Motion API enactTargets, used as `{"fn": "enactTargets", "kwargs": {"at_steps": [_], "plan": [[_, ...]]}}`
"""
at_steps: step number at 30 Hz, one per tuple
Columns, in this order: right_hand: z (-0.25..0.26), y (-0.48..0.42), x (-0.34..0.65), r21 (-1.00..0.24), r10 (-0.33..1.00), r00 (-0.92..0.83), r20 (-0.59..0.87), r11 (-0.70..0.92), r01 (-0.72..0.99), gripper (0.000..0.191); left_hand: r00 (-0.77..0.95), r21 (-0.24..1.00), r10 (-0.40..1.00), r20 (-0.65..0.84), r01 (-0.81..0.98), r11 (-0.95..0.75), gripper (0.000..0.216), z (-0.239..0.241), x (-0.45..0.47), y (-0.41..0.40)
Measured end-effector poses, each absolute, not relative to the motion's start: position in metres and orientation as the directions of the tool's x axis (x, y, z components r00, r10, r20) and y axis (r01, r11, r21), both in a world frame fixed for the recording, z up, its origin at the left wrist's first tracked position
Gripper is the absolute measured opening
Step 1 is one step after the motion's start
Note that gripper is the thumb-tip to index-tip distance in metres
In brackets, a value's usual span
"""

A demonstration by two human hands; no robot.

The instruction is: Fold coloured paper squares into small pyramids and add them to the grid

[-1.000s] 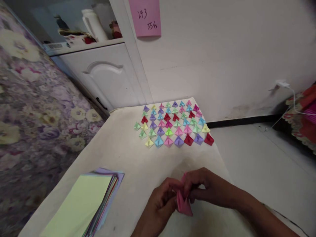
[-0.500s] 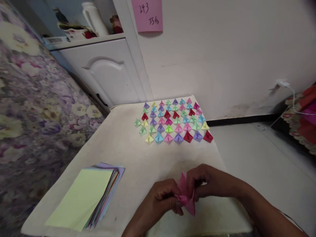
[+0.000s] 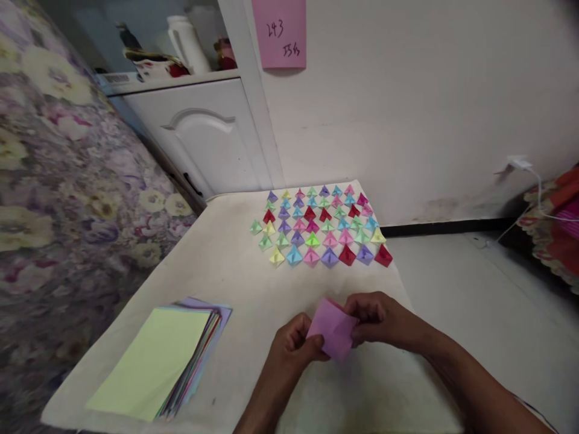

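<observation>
Both of my hands hold a folded pink paper piece [image 3: 333, 333] just above the cream table [image 3: 235, 271]. My left hand [image 3: 294, 346] pinches its left edge with thumb and fingers closed. My right hand [image 3: 377, 319] pinches its right corner, fingers curled. The paper shows a flat diamond-shaped face toward me. Farther back on the table lie several rows of small folded paper shapes [image 3: 319, 226] in red, pink, purple, blue, green and yellow.
A stack of coloured paper sheets [image 3: 156, 358], light green on top, lies at the table's near left. A floral-covered bed [image 3: 67, 199] runs along the left. A white cabinet [image 3: 199, 144] and a wall with a pink note [image 3: 280, 30] stand behind. Floor lies right.
The pink paper was crumpled between my fingers and hung downward; now it is turned and flattened, showing a broad diamond face. Both hands have risen slightly toward the table's middle.
</observation>
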State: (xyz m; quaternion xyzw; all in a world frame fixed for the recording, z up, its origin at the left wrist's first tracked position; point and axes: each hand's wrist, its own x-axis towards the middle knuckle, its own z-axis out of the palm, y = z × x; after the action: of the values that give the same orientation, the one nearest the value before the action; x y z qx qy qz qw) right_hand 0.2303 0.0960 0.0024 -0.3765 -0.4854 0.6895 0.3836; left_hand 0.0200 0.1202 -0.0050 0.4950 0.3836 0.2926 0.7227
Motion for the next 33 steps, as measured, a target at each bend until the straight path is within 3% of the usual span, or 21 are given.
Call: {"fn": "enactTargets", "kwargs": {"at_steps": [8,12,15,19,22,24,28,33], "plan": [[-0.003,0.102,0.214,-0.995,0.97,-0.222,-0.102,-0.1,0.019,0.024,0.332,0.951,0.902,-0.276,-0.042,0.306,0.03,-0.011,0.032,0.117],[-0.01,0.104,0.204,-0.99,0.993,-0.092,-0.076,-0.064,0.127,0.021,0.249,0.975,0.944,-0.215,0.004,0.221,0.027,-0.01,0.036,0.114],[-0.013,0.104,0.198,-0.985,0.998,-0.004,-0.055,-0.053,0.165,0.031,0.195,0.986,0.967,-0.163,0.055,0.155,0.02,-0.012,0.036,0.114],[-0.016,0.103,0.193,-0.973,0.992,0.128,0.017,-0.013,0.23,0.058,0.157,0.977,0.967,-0.201,-0.041,0.209,0.062,-0.014,0.038,0.117],[-0.016,0.102,0.191,-0.963,0.985,0.159,0.069,0.024,0.267,0.062,0.163,0.937,0.951,-0.262,-0.195,0.291,0.073,-0.016,0.043,0.118],[-0.016,0.101,0.19,-0.964,0.983,0.164,0.085,0.04,0.262,0.06,0.221,0.892,0.93,-0.293,-0.286,0.349,0.069,-0.017,0.048,0.117],[-0.015,0.099,0.188,-0.975,0.983,0.161,0.09,0.054,0.217,0.058,0.375,0.806,0.861,-0.343,-0.353,0.475,0.039,-0.021,0.053,0.113],[-0.014,0.102,0.191,-1.0,0.995,0.097,-0.016,-0.017,0.01,0.047,0.292,0.882,0.897,-0.331,-0.243,0.404,0.023,-0.028,0.049,0.113]]}}
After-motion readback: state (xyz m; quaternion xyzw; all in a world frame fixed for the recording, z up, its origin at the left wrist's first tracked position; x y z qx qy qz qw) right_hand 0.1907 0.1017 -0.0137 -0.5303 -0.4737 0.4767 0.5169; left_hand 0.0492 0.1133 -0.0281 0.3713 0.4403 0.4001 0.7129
